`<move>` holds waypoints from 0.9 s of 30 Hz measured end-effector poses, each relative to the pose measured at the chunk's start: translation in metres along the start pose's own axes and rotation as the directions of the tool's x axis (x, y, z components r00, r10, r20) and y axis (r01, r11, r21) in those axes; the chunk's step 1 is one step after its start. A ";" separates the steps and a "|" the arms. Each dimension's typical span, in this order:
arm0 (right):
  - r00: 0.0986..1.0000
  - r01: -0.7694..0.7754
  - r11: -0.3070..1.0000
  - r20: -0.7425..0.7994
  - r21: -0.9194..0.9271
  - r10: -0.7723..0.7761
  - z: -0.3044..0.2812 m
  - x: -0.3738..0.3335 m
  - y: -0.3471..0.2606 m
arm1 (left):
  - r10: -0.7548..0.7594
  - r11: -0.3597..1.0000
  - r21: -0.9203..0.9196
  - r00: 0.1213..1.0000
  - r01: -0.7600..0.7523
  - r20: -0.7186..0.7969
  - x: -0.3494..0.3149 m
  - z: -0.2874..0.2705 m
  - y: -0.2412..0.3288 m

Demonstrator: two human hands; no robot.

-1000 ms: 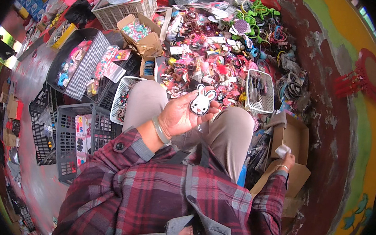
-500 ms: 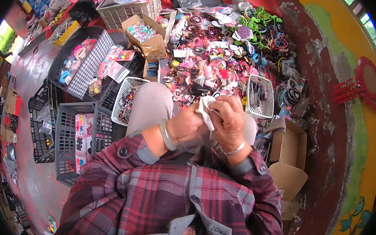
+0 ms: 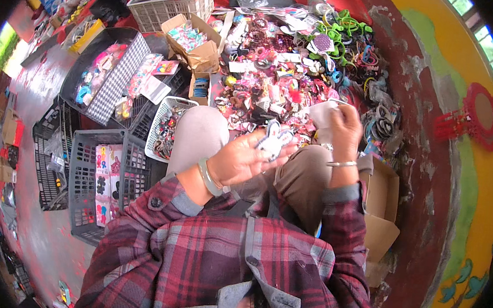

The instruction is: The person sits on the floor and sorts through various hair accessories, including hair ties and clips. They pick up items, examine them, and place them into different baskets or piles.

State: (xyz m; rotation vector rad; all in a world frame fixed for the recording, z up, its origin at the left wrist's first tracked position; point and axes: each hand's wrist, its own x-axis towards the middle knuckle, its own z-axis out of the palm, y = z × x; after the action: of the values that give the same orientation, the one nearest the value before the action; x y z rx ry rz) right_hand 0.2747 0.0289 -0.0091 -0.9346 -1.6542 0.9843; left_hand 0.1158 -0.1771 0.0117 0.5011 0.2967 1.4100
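A grey plastic crate [image 3: 93,199] sits by the person's left knee, and flat cards with little flower shapes [image 3: 102,181] stand in it. A small white basket [image 3: 167,126] next to the knee is full of tiny colourful bits. Farther away, an open cardboard box [image 3: 200,47] holds bright small things, and a big white basket [image 3: 171,4] has plastic bags in it. A dark tray with a checked edge [image 3: 110,74] holds pink and blue pieces. An open brown box [image 3: 381,207] lies by the right knee; what is in it cannot be seen. A big pile of hair bands and clips [image 3: 300,71] covers the floor in front.

The left hand [image 3: 240,159] is curled around a small white bunny-shaped clip [image 3: 274,142], just above the knees. The right hand [image 3: 342,127] is raised over the pile, pinching a thin clear bag [image 3: 323,114].

Half a second ago both hands were close together on the clip. Now the right hand has moved away to the right and up, and the left hand alone keeps the clip.
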 end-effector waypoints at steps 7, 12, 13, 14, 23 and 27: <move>0.656 0.705 0.705 0.448 -0.075 -0.608 0.034 -0.074 -0.136 | 0.113 0.991 -0.052 0.984 -0.121 -0.138 0.003 -0.004 0.002; 0.703 0.705 0.686 0.309 -0.182 -0.640 0.049 -0.052 -0.085 | 0.077 0.995 0.068 0.996 -0.074 -0.054 0.002 0.000 -0.001; 0.788 0.615 0.727 0.286 -0.306 -0.546 0.045 -0.038 -0.074 | 0.066 0.992 0.111 0.997 -0.062 -0.029 -0.002 0.004 0.000; 0.868 0.482 0.841 0.266 -0.245 -0.420 0.037 -0.024 -0.055 | 0.051 0.995 0.089 0.998 -0.048 -0.037 -0.003 0.009 0.000; 0.805 0.581 0.788 0.291 -0.204 -0.517 0.047 -0.047 -0.109 | 0.162 0.977 -0.097 0.957 -0.190 -0.243 0.012 0.009 0.008; 0.719 0.653 0.750 0.396 -0.105 -0.571 0.077 -0.071 -0.093 | 0.174 0.949 -0.181 0.907 -0.259 -0.383 0.022 0.011 0.008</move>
State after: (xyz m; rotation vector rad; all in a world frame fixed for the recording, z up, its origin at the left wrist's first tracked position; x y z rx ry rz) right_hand 0.2057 -0.0843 0.0354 -0.2874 -2.2171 0.4930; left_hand 0.1175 -0.1566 0.0271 0.0790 0.3775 1.7333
